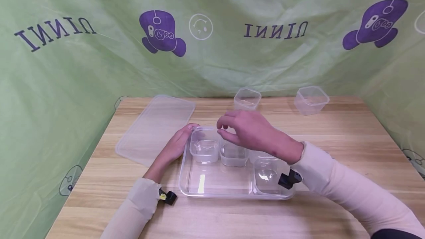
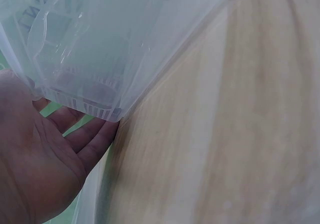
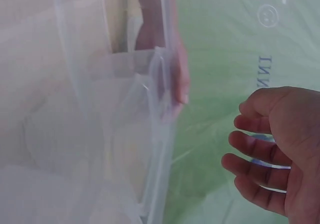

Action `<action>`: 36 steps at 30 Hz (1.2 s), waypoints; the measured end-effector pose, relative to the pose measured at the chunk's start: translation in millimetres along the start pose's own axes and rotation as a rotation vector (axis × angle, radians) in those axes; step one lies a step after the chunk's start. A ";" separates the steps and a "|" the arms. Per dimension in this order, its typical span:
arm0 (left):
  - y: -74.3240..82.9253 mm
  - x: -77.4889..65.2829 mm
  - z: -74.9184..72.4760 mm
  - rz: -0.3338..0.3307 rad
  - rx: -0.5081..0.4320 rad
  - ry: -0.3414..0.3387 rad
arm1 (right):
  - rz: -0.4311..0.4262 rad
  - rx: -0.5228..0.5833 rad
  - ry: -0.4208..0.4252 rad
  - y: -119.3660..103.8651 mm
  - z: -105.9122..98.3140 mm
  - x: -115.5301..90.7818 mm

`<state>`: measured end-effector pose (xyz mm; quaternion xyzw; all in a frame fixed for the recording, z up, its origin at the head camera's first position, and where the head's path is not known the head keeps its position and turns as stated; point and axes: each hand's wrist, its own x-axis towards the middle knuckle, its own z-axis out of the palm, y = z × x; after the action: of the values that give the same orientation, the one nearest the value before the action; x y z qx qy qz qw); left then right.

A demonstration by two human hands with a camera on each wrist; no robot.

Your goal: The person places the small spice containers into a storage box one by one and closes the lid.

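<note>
A large clear plastic container (image 1: 222, 191) lies on the table in the head view. Inside it, small clear boxes stand along the back: one box (image 1: 204, 150) at the back left, another box (image 1: 234, 154) beside it, and a third partly hidden under the right forearm. A further small box (image 1: 265, 176) occupies the front right corner. My left hand (image 1: 177, 144) holds the container at its back left corner, fingers (image 2: 97, 139) reaching round the outside. Over the back row hovers my right hand (image 1: 250, 130); its fingers (image 3: 260, 174) are loosely bent and hold nothing.
A flat translucent lid (image 1: 152, 128) lies on the table (image 1: 212, 218) to the left, partly behind the left hand. Near the back edge stand two more small clear boxes, one box (image 1: 247, 99) behind the right hand and one box (image 1: 311, 100) farther right. A green printed curtain (image 1: 219, 65) encloses the table.
</note>
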<state>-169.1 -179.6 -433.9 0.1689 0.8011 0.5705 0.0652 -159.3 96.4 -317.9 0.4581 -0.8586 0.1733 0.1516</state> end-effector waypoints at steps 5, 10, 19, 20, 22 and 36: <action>0.6 -0.6 -0.6 -0.007 -0.001 0.000 | 0.023 0.016 0.038 8.5 -12.7 0.3; -0.1 -1.4 -0.6 -0.005 -0.015 -0.002 | 0.063 0.027 0.045 18.3 -21.9 0.2; -1.5 -1.5 -1.4 0.006 -0.027 -0.012 | 0.100 0.014 0.083 36.2 -23.4 -0.5; -1.6 -1.5 -1.4 0.007 -0.025 -0.012 | 0.105 0.012 0.086 38.7 -23.1 -0.5; -1.9 -1.6 -1.5 0.006 -0.022 -0.013 | 0.118 0.003 0.089 43.8 -22.7 -0.5; 6.9 -1.1 0.2 -0.032 -0.006 -0.002 | 0.283 -0.015 -0.030 76.0 -17.2 -1.1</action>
<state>-166.7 -177.9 -427.6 0.1563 0.8019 0.5716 0.0758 -220.8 144.2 -315.1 0.3339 -0.9180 0.1796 0.1161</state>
